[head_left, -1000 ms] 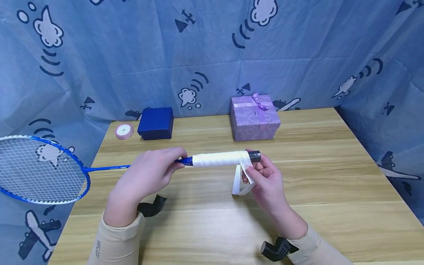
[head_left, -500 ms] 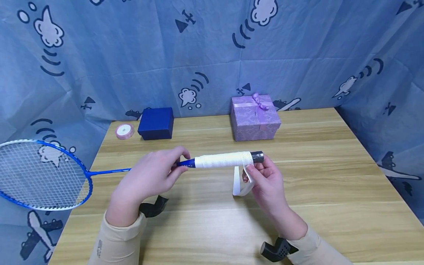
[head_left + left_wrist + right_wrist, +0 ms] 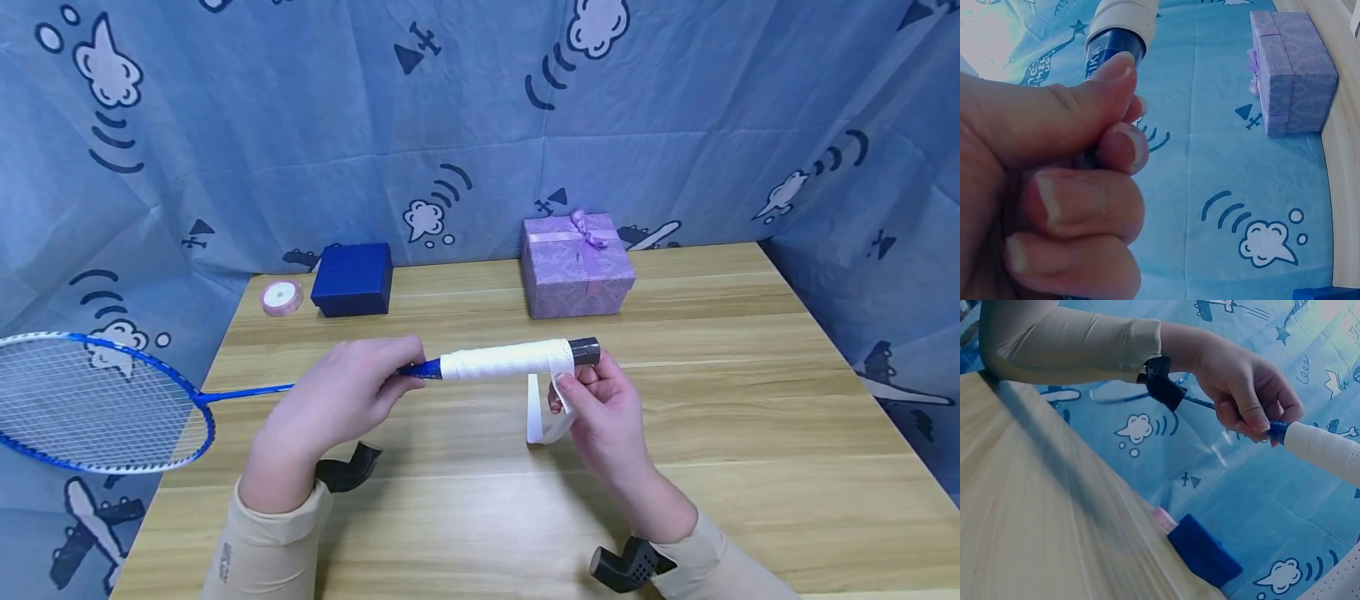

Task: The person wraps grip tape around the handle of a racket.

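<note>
A blue and white badminton racket [image 3: 105,404] is held level above the table, its strung head off to the left. My left hand [image 3: 348,387] grips it at the blue cone just below the handle, thumb and fingers curled round, as the left wrist view also shows. White perforated grip tape [image 3: 506,360] covers most of the handle; only the black butt end [image 3: 585,351] is bare. Between thumb and fingers my right hand [image 3: 606,408] pinches the tape near the butt. A loose length of tape [image 3: 536,410] loops down below that hand.
On the wooden table [image 3: 465,517], a purple gift box [image 3: 577,275] with a bow stands at the back. Left of it are a dark blue box [image 3: 352,281] and a pink ribbon spool [image 3: 282,297]. A patterned blue cloth [image 3: 480,108] hangs behind.
The racket has shifted slightly right, and its head has dipped lower. The tape at the butt now hangs straighter from the handle to my right hand. Both hands keep their hold.
</note>
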### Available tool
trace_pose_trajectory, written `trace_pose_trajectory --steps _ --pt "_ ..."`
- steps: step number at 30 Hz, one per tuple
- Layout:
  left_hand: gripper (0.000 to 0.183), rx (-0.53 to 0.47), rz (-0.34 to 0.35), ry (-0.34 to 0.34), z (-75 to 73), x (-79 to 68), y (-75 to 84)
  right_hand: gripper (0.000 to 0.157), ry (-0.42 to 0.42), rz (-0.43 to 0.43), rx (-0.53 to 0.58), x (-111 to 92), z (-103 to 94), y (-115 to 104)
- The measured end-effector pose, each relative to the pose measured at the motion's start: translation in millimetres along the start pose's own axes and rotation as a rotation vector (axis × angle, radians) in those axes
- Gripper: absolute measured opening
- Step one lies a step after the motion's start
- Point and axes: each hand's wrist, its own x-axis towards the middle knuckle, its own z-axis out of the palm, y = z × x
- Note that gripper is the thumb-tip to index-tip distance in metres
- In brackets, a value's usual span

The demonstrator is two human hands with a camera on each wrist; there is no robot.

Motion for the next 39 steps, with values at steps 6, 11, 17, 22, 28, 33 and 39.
trace_pose_trajectory --steps 6,11,17,22,28,33,39 --pt "0.012 0.011 -0.036 -0.035 0.0 -0.3 1.4 0.03 -0.001 0.0 0.018 0.0 0.1 -0.8" --pt "0.005 0.028 -0.035 -0.055 -0.3 -0.4 1.3 0.034 0.0 0.011 0.008 0.1 -0.3 -1.2" --pt "0.003 0.054 -0.044 -0.089 -0.7 -0.3 1.4 0.042 -0.004 -0.001 0.005 0.4 -0.3 -1.2" --pt "0.002 0.045 -0.053 -0.114 -0.3 0.1 2.0 0.042 -0.005 -0.013 0.025 -0.2 -0.2 -2.0" --pt "0.01 -0.011 -0.081 -0.123 -0.6 1.4 2.5 0.039 0.02 -0.002 0.01 -0.5 -0.2 -1.5" --pt "0.017 -0.017 -0.074 -0.098 -0.3 2.2 1.5 0.039 0.061 0.005 -0.028 -0.7 0.5 0.2" --pt "0.012 0.018 -0.035 -0.054 -0.1 1.0 1.2 0.044 0.059 0.012 -0.027 -0.6 0.7 -0.7"
